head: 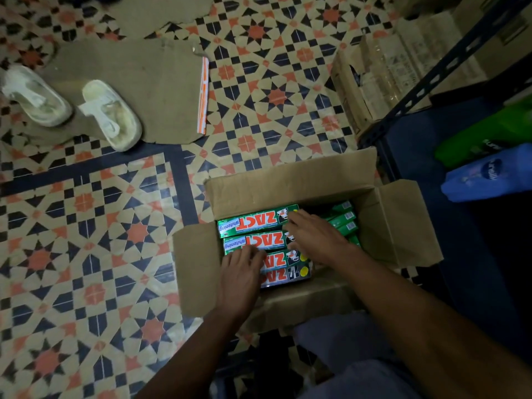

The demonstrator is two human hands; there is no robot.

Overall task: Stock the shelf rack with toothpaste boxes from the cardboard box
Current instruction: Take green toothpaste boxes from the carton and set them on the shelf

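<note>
An open cardboard box [290,182] stands on the tiled floor with its flaps spread. Inside lie several green toothpaste boxes [253,223] with red lettering, flat and side by side; more stand on end at the box's right side [344,218]. My left hand [240,272] rests on the left ends of the nearer boxes, fingers laid over them. My right hand [312,236] lies across the right ends of the upper boxes, fingers extended. The dark shelf rack [426,156] stands to the right of the box.
A green pack [483,136] and a blue pack [486,174] lie on the rack's low shelf. Two white sandals [112,116] sit on a flattened piece of cardboard [149,82] at upper left. Another carton [374,79] stands behind the rack's upright.
</note>
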